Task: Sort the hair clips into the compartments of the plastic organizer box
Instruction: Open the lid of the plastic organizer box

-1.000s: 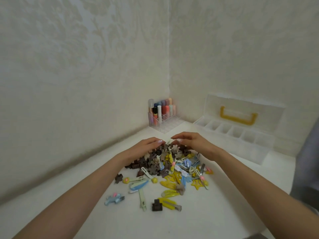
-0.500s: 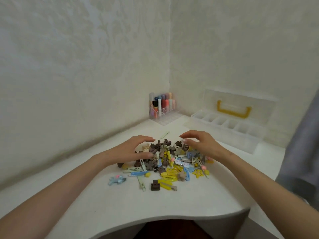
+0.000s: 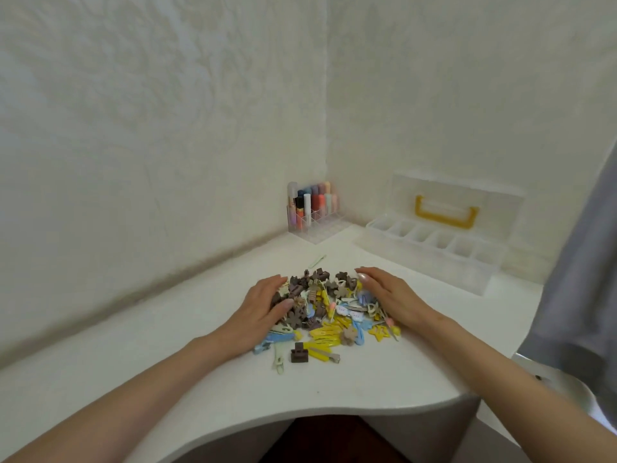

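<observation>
A heap of hair clips (image 3: pixel 329 310), brown, yellow, blue and pale, lies on the white table (image 3: pixel 167 345). My left hand (image 3: pixel 263 305) rests flat against the heap's left side, fingers relaxed over the brown clips. My right hand (image 3: pixel 389 295) lies flat on the heap's right side. Neither hand holds a clip. The clear plastic organizer box (image 3: pixel 430 248) stands open at the back right, its lid with a yellow handle (image 3: pixel 445 212) leaning on the wall. Its compartments look empty.
A clear rack of coloured tubes (image 3: pixel 312 208) stands in the wall corner. One pale clip (image 3: pixel 317 260) lies alone behind the heap. A grey cloth (image 3: pixel 574 289) hangs at the right edge. The table's curved front edge is close to me.
Both hands came down from hovering over the heap and now lie flat on its two sides, pressing it together. The camera pulled back a little.
</observation>
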`<action>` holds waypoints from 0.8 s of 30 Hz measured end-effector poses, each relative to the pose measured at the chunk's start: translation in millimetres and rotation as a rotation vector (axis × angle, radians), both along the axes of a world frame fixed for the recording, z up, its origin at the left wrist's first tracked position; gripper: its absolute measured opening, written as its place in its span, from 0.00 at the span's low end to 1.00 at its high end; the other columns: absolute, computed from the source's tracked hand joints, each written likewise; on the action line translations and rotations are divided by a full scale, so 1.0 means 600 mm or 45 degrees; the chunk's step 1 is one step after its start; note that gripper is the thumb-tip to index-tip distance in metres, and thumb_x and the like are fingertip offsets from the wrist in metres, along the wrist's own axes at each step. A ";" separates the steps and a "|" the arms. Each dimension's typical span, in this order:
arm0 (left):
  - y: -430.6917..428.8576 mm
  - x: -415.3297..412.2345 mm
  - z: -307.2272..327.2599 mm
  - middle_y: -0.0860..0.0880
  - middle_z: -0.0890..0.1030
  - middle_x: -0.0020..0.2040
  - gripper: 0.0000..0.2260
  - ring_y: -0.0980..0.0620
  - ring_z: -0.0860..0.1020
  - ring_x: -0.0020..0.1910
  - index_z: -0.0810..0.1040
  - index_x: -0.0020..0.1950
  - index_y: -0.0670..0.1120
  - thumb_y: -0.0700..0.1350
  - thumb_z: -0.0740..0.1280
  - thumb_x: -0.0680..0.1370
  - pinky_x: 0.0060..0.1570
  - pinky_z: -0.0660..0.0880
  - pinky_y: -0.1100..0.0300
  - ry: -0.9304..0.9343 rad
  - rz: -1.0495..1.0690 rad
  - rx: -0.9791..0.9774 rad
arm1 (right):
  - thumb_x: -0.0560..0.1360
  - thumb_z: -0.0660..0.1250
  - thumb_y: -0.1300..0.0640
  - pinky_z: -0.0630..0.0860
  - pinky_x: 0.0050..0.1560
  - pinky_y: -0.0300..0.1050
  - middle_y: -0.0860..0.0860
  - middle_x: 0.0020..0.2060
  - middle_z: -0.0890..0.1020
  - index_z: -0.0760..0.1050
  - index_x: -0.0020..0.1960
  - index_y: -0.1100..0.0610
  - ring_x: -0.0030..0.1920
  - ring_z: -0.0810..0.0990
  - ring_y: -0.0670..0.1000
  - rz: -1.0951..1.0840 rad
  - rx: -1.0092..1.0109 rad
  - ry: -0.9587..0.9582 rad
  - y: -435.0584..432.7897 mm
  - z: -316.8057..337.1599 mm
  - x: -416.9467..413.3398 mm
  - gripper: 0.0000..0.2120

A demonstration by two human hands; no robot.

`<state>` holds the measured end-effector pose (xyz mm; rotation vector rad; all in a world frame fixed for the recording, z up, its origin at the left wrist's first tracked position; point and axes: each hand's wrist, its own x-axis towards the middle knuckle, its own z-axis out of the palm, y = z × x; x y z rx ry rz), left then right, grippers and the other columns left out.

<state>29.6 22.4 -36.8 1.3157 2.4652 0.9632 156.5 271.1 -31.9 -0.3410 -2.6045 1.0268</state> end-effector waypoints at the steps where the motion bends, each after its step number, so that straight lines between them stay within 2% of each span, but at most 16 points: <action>1: 0.012 0.005 -0.003 0.53 0.59 0.72 0.41 0.56 0.56 0.70 0.55 0.73 0.52 0.76 0.44 0.67 0.71 0.53 0.59 0.006 -0.006 0.010 | 0.81 0.54 0.48 0.65 0.60 0.37 0.49 0.62 0.76 0.70 0.67 0.54 0.62 0.72 0.48 0.021 0.001 0.005 -0.010 0.000 -0.003 0.19; 3: 0.032 0.016 -0.005 0.53 0.59 0.72 0.38 0.55 0.55 0.71 0.56 0.72 0.52 0.74 0.44 0.69 0.71 0.53 0.58 0.003 -0.003 0.046 | 0.80 0.55 0.48 0.68 0.54 0.36 0.50 0.56 0.79 0.72 0.65 0.53 0.55 0.76 0.48 0.068 -0.035 0.015 -0.027 0.003 -0.005 0.17; 5: 0.045 0.022 0.001 0.52 0.60 0.72 0.30 0.54 0.56 0.71 0.57 0.72 0.52 0.65 0.47 0.74 0.71 0.53 0.57 -0.075 0.038 0.092 | 0.80 0.55 0.46 0.69 0.57 0.38 0.47 0.57 0.78 0.71 0.65 0.51 0.57 0.75 0.46 0.102 -0.070 0.017 -0.034 0.003 -0.004 0.17; 7: 0.054 0.010 0.013 0.52 0.62 0.72 0.26 0.53 0.58 0.72 0.58 0.72 0.52 0.62 0.48 0.77 0.74 0.50 0.51 -0.118 0.088 0.112 | 0.79 0.55 0.45 0.66 0.59 0.37 0.43 0.61 0.75 0.70 0.66 0.49 0.60 0.72 0.43 0.100 -0.106 0.027 -0.029 0.002 0.000 0.18; 9: 0.067 -0.015 0.031 0.51 0.64 0.72 0.25 0.51 0.62 0.71 0.59 0.72 0.51 0.61 0.47 0.78 0.74 0.50 0.46 -0.057 0.126 0.061 | 0.79 0.55 0.44 0.65 0.57 0.33 0.42 0.61 0.75 0.71 0.66 0.49 0.60 0.72 0.41 0.060 -0.145 0.045 -0.021 0.005 0.004 0.18; 11: 0.086 -0.041 0.050 0.50 0.64 0.73 0.25 0.50 0.63 0.71 0.60 0.73 0.48 0.59 0.46 0.79 0.72 0.53 0.52 -0.036 0.116 -0.036 | 0.79 0.55 0.45 0.66 0.58 0.34 0.42 0.60 0.76 0.71 0.65 0.49 0.60 0.73 0.41 0.029 -0.172 0.059 -0.014 0.008 0.007 0.18; 14: 0.128 -0.059 0.071 0.49 0.59 0.75 0.25 0.50 0.59 0.73 0.57 0.74 0.46 0.57 0.45 0.81 0.70 0.52 0.59 -0.045 -0.008 -0.207 | 0.79 0.55 0.44 0.68 0.58 0.35 0.42 0.58 0.78 0.73 0.63 0.49 0.58 0.74 0.41 0.031 -0.186 0.070 -0.010 0.007 0.011 0.17; 18: 0.173 -0.064 0.078 0.48 0.55 0.77 0.25 0.51 0.55 0.75 0.55 0.75 0.46 0.57 0.44 0.81 0.72 0.48 0.59 -0.077 -0.110 -0.381 | 0.79 0.56 0.46 0.70 0.57 0.34 0.41 0.55 0.79 0.75 0.61 0.48 0.57 0.75 0.39 0.035 -0.215 0.081 -0.007 0.003 0.014 0.15; 22: 0.184 -0.065 0.068 0.50 0.59 0.76 0.26 0.51 0.58 0.74 0.59 0.74 0.50 0.61 0.46 0.80 0.72 0.51 0.56 -0.031 -0.194 -0.453 | 0.80 0.55 0.46 0.69 0.51 0.30 0.39 0.54 0.79 0.76 0.59 0.47 0.56 0.75 0.37 0.013 -0.254 0.078 0.002 0.007 0.026 0.14; 24: 0.178 -0.061 0.063 0.51 0.62 0.74 0.26 0.52 0.61 0.73 0.63 0.73 0.51 0.62 0.47 0.79 0.71 0.53 0.56 -0.018 -0.256 -0.447 | 0.80 0.55 0.45 0.70 0.52 0.33 0.38 0.53 0.80 0.77 0.58 0.46 0.56 0.75 0.36 -0.007 -0.337 0.078 0.005 0.005 0.032 0.15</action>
